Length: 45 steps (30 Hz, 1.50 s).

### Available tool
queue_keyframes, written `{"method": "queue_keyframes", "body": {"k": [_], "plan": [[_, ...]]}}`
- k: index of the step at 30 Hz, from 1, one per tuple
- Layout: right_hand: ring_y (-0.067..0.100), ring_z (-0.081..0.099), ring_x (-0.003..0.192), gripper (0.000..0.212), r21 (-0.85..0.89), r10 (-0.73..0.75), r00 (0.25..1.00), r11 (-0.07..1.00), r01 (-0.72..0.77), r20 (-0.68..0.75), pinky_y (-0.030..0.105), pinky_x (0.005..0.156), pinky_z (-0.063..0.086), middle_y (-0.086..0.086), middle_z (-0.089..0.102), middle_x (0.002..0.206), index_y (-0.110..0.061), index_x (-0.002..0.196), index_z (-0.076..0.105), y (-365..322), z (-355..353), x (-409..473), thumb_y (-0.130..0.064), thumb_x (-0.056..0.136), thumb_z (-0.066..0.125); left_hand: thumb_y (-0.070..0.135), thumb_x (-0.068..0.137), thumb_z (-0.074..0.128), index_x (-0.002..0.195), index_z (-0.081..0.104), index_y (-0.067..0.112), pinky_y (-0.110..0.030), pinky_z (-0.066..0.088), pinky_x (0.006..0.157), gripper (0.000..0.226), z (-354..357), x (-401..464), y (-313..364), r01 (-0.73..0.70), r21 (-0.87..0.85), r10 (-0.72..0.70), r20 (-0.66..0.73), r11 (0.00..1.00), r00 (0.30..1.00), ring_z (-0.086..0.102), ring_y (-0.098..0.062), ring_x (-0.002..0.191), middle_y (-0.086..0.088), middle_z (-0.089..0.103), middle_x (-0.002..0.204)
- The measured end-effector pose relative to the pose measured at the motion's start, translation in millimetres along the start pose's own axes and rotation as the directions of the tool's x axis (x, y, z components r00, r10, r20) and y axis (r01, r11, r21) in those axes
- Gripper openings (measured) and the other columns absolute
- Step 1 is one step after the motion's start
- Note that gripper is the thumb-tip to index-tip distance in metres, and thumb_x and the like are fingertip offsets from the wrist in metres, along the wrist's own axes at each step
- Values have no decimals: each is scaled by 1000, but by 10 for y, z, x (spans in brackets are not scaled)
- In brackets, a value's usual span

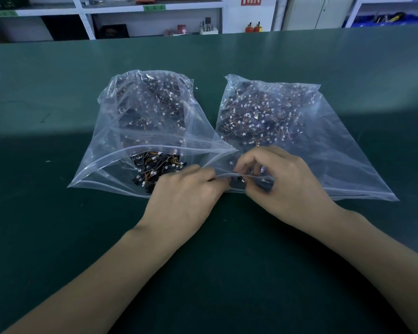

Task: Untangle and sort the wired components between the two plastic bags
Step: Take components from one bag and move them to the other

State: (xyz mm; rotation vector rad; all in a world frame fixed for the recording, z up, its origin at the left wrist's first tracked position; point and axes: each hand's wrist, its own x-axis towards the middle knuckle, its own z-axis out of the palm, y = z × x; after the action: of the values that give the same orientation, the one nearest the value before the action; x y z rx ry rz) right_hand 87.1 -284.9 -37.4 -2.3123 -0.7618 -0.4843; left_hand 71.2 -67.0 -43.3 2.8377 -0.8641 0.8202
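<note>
Your two hands meet at the near edge of the bags, over a small black wired component that your fingertips and a fold of film largely hide. Your left hand pinches at it with curled fingers; your right hand pinches it too, fingers arched. The left bag, clear crinkled zip-top plastic, gapes open on dark parts with thin orange leads. The right bag lies flatter, contents blurred. Both rest on the green mat.

Two bags side by side on the table, left bag, right bag, wired components inside both.
</note>
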Motion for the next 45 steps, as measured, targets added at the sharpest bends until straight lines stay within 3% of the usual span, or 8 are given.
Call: {"method": "queue_keyframes", "body": {"k": [5, 10, 15, 20, 23, 31, 39, 45], "plan": [[13, 63, 89, 32, 27, 9, 1000, 1000, -9, 1, 39, 78, 55, -17, 67, 94, -26, 100, 68, 11, -19, -3, -1, 82, 76, 32, 100, 75, 101, 82, 30, -28, 45, 46, 8, -52, -21, -27, -52, -118, 40, -107, 992, 993, 65, -18, 63, 7, 58, 69], [13, 63, 90, 32, 31, 25, 1000, 999, -25, 2, 40, 80, 55, -16, 67, 95, -27, 100, 68, 2, -8, -13, -1, 83, 75, 35, 101, 61, 68, 51, 20, -24, 27, 51, 38, -127, -63, -191, 134, -118, -153, -164, 984, 975, 48, -21, 46, 11, 39, 56], [12, 64, 93, 33, 44, 42, 999, 998, -43, 22, 38, 82, 57, -16, 68, 97, -28, 103, 69, 2, -9, -24, -3, 84, 76, 47, 99, 66, 80, 59, 27, -33, 48, 54, 29, -129, -147, -495, 314, -65, -317, -43, 947, 947, 59, -24, 53, 13, 44, 53], [11, 63, 93, 32, 37, 56, 998, 998, -57, 28, 37, 82, 56, -17, 68, 96, -28, 103, 69, -9, -11, -21, -4, 84, 75, 64, 84, 70, 85, 59, 30, -33, 43, 58, 36, -140, -142, -595, 405, -72, -407, -4, 911, 914, 61, -24, 62, 16, 50, 60], [10, 63, 93, 31, 24, 66, 997, 997, -67, 38, 36, 82, 56, -17, 67, 96, -29, 104, 68, -16, -10, -23, -5, 85, 74, 61, 83, 75, 98, 70, 33, -33, 45, 60, 32, -157, -136, -584, 389, -67, -388, 25, 919, 921, 63, -26, 64, 19, 44, 61], [11, 63, 92, 31, 14, 64, 997, 998, -65, 30, 39, 82, 56, -16, 68, 95, -28, 105, 69, -24, 2, -24, -7, 84, 76, 32, 85, 86, 85, 77, 33, -22, 34, 53, 9, -180, -146, -545, 315, -128, -316, 16, 940, 949, 47, -11, 57, 21, 38, 63], [8, 63, 92, 26, 20, 25, 1000, 999, -25, 13, 40, 91, 53, -16, 67, 100, -24, 110, 70, -45, -1, -24, -13, 88, 77, 26, 104, 72, 96, 84, 21, -37, 49, 45, 15, -181, -119, -498, 114, -171, -169, -355, 979, 919, 53, -11, 60, 9, 63, 71], [12, 65, 92, 16, 81, 53, 999, 995, -53, 0, 35, 89, 53, -13, 69, 99, -20, 112, 72, -59, 1, -26, -27, 98, 72, 21, 104, 72, 98, 83, 15, -38, 48, 48, 15, -154, -127, -377, 21, -321, -160, -412, 947, 897, 52, -13, 60, 7, 63, 75]]}}
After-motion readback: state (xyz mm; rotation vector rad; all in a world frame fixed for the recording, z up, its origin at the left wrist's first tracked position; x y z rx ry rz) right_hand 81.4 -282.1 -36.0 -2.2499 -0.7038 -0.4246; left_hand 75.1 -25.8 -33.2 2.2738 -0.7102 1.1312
